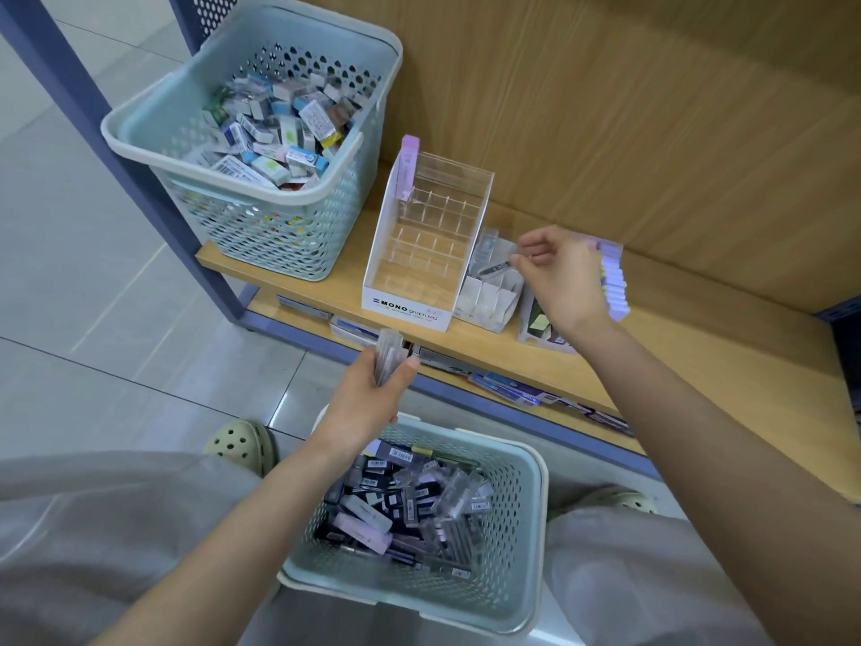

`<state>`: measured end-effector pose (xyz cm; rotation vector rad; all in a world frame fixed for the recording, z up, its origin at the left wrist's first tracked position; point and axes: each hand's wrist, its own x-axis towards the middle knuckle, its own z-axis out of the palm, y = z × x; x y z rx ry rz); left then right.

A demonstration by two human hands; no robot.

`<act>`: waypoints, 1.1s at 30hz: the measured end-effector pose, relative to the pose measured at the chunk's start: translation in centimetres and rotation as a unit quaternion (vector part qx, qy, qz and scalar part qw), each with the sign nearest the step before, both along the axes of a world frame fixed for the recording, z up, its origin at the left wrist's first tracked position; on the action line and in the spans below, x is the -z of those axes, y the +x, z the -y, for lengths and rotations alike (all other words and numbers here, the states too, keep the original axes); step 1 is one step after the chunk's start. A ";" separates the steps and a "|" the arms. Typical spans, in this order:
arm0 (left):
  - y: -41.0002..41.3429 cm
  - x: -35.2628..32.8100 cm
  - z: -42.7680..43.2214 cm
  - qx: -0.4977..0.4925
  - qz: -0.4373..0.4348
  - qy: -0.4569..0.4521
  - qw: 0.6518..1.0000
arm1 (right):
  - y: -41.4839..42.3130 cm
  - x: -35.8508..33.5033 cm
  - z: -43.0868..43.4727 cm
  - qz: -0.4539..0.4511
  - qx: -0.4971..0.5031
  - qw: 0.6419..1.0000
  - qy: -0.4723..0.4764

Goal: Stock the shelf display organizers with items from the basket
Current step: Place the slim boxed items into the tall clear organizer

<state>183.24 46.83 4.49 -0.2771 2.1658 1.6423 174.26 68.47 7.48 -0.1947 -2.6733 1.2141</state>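
The right hand [566, 277] is pinching a thin lead case [496, 269] in its fingers over the small white organizer [489, 303], just right of the MONO organizer [410, 306], ready to drop it in. The left hand [368, 396] is gripping spare cases [389, 354] in front, keeping them close.

basket [522, 543] before shelf [326, 272], organizer [386, 254] on shelf

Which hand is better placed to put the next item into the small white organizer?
Right. The right hand pinches a dark case just over that organizer; the left hand grips clear cases by the shelf edge.
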 end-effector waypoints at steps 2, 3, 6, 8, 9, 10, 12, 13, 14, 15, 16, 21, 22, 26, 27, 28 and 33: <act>-0.3 0.0 -0.1 -0.011 0.024 0.021 0.999 | -0.5 1.0 0.3 0.000 -0.020 0.999 0.033; -0.4 0.0 -0.1 -0.016 0.036 0.029 0.999 | -0.8 1.4 0.5 0.004 -0.029 0.998 0.050; -0.8 0.1 -0.1 -0.024 0.053 0.040 0.997 | -1.2 2.2 0.9 0.017 -0.048 0.994 0.097; -1.0 0.1 -0.2 -0.024 0.054 0.041 0.997 | -1.5 2.7 1.0 0.025 -0.063 0.990 0.127; -1.1 0.2 -0.2 -0.020 0.055 0.043 0.997 | -1.6 3.0 1.0 0.030 -0.071 0.987 0.142; -1.3 0.1 -0.3 -0.015 0.057 0.045 0.997 | -1.7 3.3 1.0 0.037 -0.076 0.984 0.155; -1.4 0.0 -0.5 -0.004 0.058 0.051 0.997 | -1.8 3.8 1.3 0.051 -0.077 0.981 0.172; -1.5 0.0 -0.5 0.004 0.057 0.050 0.997 | -1.8 3.9 1.4 0.055 -0.075 0.980 0.178; -1.5 0.0 -0.6 0.010 0.056 0.047 0.997 | -1.8 4.0 1.6 0.053 -0.073 0.979 0.184; -1.5 0.0 -0.6 0.015 0.056 0.046 0.997 | -1.8 4.1 1.7 0.048 -0.072 0.978 0.192; -1.4 -0.1 -0.6 0.019 0.060 0.049 0.997 | -1.7 4.1 1.8 0.038 -0.072 0.977 0.199; -1.6 -0.5 -0.7 0.014 0.084 0.089 0.992 | -0.6 3.3 2.9 -0.009 -0.066 0.969 0.237; -1.6 -0.5 -0.7 0.011 0.087 0.102 0.991 | -0.1 3.0 3.2 -0.029 -0.066 0.970 0.231; -1.4 -1.0 -0.6 0.013 0.084 0.105 0.991 | 3.7 3.3 3.5 -0.040 -0.141 0.957 0.252; -1.3 -1.1 -0.6 0.014 0.080 0.093 0.992 | 4.5 3.8 3.1 -0.022 -0.163 0.945 0.283; -1.1 -1.2 -0.6 0.014 0.074 0.085 0.994 | 5.1 4.4 2.5 0.011 -0.170 0.935 0.310; -0.5 -1.5 -1.0 0.027 0.050 0.061 0.996 | 5.7 6.2 0.1 0.155 -0.120 0.901 0.387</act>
